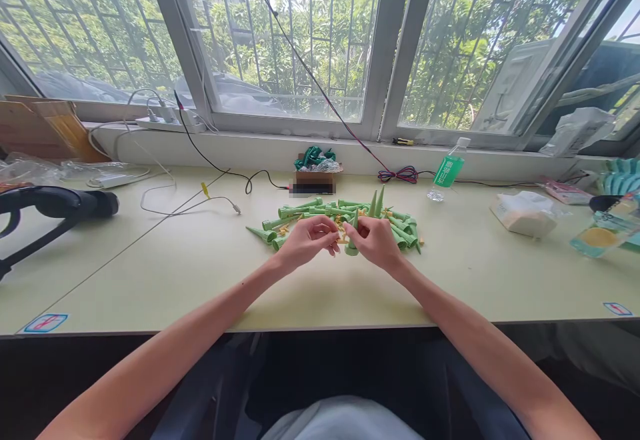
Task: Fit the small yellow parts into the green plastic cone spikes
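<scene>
A heap of green plastic cones (320,215) mixed with small yellow pieces lies on the pale table (200,273) in front of me. My right hand (376,241) is closed round one green cone (353,237), holding it upright over the near edge of the heap. My left hand (309,239) is pinched just left of that cone, fingertips at a small yellow piece (342,241) between the two hands. Two cones (376,203) stand point-up behind my right hand.
A small cardboard box (315,177) with green items stands behind the heap. A green-labelled bottle (447,172) stands at the back right, a white bag (525,213) further right. Cables (210,180) and a power strip (160,120) lie left, with a black object (55,203) at the far left.
</scene>
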Demonstrator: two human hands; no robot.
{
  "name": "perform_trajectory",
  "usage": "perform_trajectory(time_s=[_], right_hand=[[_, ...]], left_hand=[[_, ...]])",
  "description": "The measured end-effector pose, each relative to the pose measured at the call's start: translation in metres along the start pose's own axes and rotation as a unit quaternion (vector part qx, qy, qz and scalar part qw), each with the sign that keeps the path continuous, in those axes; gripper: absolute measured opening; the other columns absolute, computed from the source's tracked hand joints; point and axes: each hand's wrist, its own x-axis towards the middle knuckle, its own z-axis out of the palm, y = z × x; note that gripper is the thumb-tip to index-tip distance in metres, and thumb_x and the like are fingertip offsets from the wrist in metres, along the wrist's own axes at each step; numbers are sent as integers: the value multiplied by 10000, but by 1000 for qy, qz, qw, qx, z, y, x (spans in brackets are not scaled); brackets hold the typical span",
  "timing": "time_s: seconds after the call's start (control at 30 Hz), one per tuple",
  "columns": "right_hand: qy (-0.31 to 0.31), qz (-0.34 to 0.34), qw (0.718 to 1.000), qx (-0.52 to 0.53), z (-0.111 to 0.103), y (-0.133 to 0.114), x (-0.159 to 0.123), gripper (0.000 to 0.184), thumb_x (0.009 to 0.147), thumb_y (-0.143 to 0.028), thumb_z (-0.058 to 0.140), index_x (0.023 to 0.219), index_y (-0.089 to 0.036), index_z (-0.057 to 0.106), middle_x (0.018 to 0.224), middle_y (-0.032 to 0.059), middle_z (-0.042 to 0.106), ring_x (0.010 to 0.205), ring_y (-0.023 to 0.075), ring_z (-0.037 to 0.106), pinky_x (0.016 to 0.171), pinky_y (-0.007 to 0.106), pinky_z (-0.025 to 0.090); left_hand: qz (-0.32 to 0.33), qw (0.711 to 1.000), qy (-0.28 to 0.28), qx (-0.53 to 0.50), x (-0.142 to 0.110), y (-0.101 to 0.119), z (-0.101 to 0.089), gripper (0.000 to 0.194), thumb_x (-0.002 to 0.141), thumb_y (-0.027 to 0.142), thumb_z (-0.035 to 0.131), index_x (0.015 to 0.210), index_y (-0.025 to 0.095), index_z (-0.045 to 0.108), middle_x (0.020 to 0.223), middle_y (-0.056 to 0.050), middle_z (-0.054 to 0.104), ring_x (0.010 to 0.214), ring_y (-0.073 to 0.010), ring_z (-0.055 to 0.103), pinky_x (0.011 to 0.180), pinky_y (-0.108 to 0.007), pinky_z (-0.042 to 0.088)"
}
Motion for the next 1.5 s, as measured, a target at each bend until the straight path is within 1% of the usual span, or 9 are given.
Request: perform_trajectory(time_s=[0.3,0.53,0.77,1.1,1.3,1.5], right_hand=[[2,4,1000,-1,0,0,0,471,884,-440,536,538,-203,323,466,-52,349,463,89,301,487,252,271],[6,0,1000,-4,1,1,0,489,888,-452,536,539,-201,302,461,-56,324,458,86,283,482,253,244],[5,-1,1000,-4,0,1,0,490,892,-451,532,539,-204,300,458,-54,332,456,87,293,484,256,249],[8,-5,1000,-14,1,1,0,491,895,-458,524,538,-206,300,457,-50,340,454,91,299,479,258,253],[6,-7,1000,-11,0,0,0,493,899,-450,526,537,-202,302,458,-51,345,457,90,304,487,253,259],[4,-1,1000,-9,0,0,0,487,887,-457,538,536,-205,312,463,-47,362,461,93,317,482,251,272]], left_hand=[[4,1000,-2,9,0,-1,0,293,789,383,746,866,129,624,695,-38,670,651,-176,686,639,-324,591],[4,1000,-7,10,0,1,0,292,782,381,750,858,126,630,693,-40,673,652,-172,685,619,-301,580],[4,1000,-9,8,-1,0,-1,303,750,369,780,855,124,635,705,-48,684,659,-178,689,606,-294,579],[9,1000,-10,28,-1,-4,-1,317,771,413,754,860,128,646,710,-53,694,665,-195,708,615,-311,597],[16,999,-14,45,0,-7,-1,305,797,411,733,858,123,651,661,-44,677,648,-194,706,602,-305,596],[16,998,-15,53,-1,-4,0,319,815,428,709,831,115,652,751,-71,696,623,-170,692,571,-283,584]])
